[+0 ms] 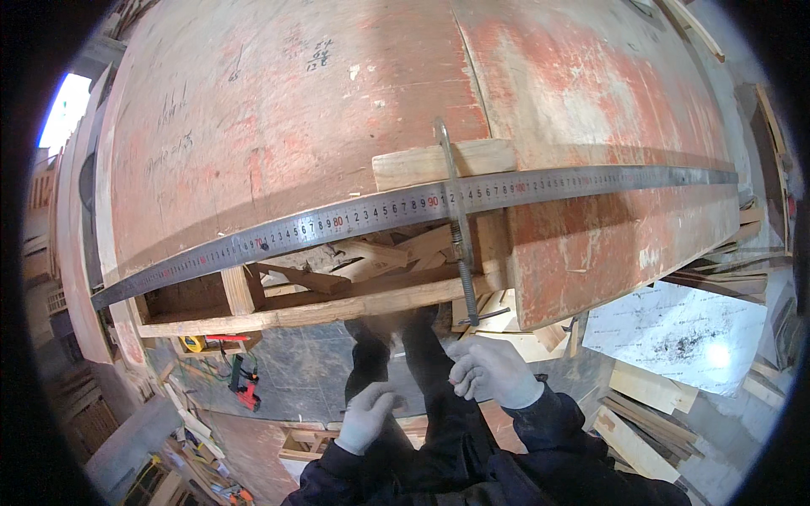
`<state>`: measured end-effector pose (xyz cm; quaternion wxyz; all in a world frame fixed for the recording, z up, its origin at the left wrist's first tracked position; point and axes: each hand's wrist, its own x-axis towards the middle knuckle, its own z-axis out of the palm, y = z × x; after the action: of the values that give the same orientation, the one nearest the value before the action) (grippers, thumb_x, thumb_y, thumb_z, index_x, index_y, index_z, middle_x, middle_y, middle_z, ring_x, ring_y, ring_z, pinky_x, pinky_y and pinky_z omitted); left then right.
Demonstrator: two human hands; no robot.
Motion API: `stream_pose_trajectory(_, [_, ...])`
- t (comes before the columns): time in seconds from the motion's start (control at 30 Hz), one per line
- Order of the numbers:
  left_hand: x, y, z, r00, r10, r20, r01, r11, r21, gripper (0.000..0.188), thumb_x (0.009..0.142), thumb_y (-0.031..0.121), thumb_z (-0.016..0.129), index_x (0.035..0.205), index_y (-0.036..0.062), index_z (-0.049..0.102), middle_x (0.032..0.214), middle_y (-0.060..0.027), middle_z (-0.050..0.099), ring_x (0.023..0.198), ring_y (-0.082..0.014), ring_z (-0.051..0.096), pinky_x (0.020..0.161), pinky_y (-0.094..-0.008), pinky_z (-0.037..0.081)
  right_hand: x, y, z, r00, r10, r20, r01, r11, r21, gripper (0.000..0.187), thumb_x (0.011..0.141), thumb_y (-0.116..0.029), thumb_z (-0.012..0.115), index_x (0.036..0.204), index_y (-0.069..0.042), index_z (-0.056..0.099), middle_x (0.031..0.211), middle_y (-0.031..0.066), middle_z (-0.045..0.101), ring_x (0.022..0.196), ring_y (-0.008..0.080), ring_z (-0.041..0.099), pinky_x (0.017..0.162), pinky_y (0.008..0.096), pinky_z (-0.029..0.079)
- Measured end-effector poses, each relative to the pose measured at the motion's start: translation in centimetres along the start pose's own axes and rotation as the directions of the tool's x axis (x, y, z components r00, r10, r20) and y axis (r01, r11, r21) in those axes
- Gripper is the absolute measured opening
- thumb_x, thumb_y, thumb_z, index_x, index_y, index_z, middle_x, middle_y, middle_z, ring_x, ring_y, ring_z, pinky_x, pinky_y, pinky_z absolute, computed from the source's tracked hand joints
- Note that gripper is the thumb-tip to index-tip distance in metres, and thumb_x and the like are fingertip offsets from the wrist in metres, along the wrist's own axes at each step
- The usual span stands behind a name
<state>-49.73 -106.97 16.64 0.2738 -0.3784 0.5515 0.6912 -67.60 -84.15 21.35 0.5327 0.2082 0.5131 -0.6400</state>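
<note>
Both of my hands wear pale gloves and hang apart in front of my body, below the bench edge. My left hand (368, 419) is loosely curled, with a gap at the thumb and nothing visible in it. My right hand (499, 371) is half open, its fingers bent and spread, just below the T-bar handle of a metal screw clamp (467, 274) but apart from it. The clamp stands across a long steel ruler (371, 213) and a light wood block (405, 167). The ruler lies along the near side of a worn reddish board (278, 126).
Under the ruler is an open wooden frame (312, 317) with scrap pieces inside. A red-and-black tool (245, 390) and a yellow tape measure (193, 343) lie low on the left. A white sheet (675, 337) and stacked offcuts (650, 422) lie at right.
</note>
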Motion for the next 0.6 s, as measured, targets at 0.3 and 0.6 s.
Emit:
stream_pose_trajectory(0.3, [2.4, 0.9, -2.5, 0.994, 0.031, -0.101, -0.036, 0.998, -0.052, 0.029, 0.104, 0.015, 0.053, 0.124, -0.0035, 0.062, 0.106, -0.0133, 0.074, 0.096, -0.0200, 0.070, 0.087, -0.0318, 0.054, 1.6, -0.3, 0.5, 0.998, 0.047, 0.032, -0.046, 0.998, -0.053, 0.037, 0.104, -0.018, 0.044, 0.125, 0.009, 0.057, 0.086, 0.0182, 0.069, 0.070, 0.0208, 0.068, 0.063, 0.0289, 0.056])
stream_pose_trajectory(0.6, [2.9, -1.8, -1.6, 0.996, -0.002, -0.094, -0.007, 0.995, -0.096, 0.029, 0.104, 0.015, 0.052, 0.124, -0.0037, 0.062, 0.106, -0.0157, 0.074, 0.094, -0.0213, 0.070, 0.084, -0.0327, 0.054, 2.4, -0.2, -0.4, 0.997, 0.081, 0.015, -0.080, 0.995, -0.064, 0.038, 0.104, -0.020, 0.044, 0.125, 0.010, 0.056, 0.086, 0.0197, 0.069, 0.071, 0.0220, 0.069, 0.065, 0.0297, 0.057])
